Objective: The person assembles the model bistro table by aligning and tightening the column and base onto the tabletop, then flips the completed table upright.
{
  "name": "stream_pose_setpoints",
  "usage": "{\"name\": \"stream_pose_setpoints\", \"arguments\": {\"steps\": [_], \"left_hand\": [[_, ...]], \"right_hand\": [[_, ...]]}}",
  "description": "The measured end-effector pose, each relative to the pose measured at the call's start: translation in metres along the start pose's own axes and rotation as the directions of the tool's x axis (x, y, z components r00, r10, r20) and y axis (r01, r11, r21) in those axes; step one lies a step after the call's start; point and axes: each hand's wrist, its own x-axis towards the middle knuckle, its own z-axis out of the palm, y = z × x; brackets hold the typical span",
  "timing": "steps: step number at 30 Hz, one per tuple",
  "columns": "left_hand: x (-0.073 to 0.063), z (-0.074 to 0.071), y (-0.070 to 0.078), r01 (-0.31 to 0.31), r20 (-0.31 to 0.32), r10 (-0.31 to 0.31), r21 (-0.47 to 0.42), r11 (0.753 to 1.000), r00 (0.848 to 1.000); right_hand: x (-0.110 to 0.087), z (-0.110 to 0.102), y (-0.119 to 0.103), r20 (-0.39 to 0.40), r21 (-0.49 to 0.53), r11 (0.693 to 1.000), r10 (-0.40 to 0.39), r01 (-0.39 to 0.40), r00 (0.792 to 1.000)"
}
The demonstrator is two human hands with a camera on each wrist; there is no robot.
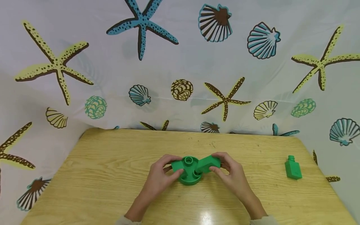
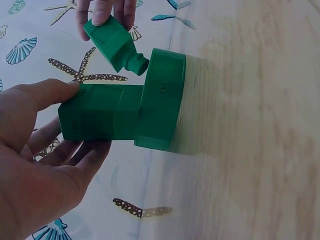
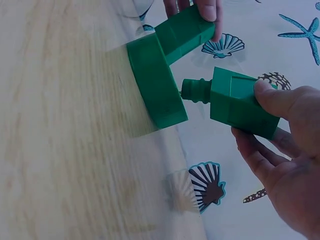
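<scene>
A round green base (image 1: pixel 190 181) with raised sockets stands on the table between both hands. My left hand (image 1: pixel 157 177) grips a green block (image 2: pixel 100 112) upright on the left part of the base, its lower end within the rim. In my right hand (image 1: pixel 234 172), thumb and fingers pinch a green bottle-shaped piece (image 3: pixel 242 102). That piece is tilted, its ridged neck (image 3: pixel 196 90) pointing down toward the base and close to the rim. Behind these, one round socket (image 1: pixel 188 160) of the base shows uncovered.
Another green bottle-shaped piece (image 1: pixel 293 168) stands neck up on the far right of the wooden table (image 1: pixel 112 156). A white cloth (image 1: pixel 168 68) printed with shells and starfish hangs behind the table and along its sides.
</scene>
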Motion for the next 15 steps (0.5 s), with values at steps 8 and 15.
{"name": "stream_pose_setpoints", "arguments": {"steps": [8, 15], "left_hand": [[-0.0008, -0.0005, -0.0013, 0.028, 0.017, -0.028, -0.001, 1.000, 0.999], [-0.0011, 0.0007, -0.0025, 0.014, 0.030, -0.013, -0.029, 0.999, 0.999]], "right_hand": [[0.0001, 0.0076, -0.0021, 0.000, -0.068, 0.994, -0.080, 0.080, 0.997], [0.0000, 0.0106, -0.0044, -0.010, -0.087, 0.992, -0.095, 0.094, 0.995]]}}
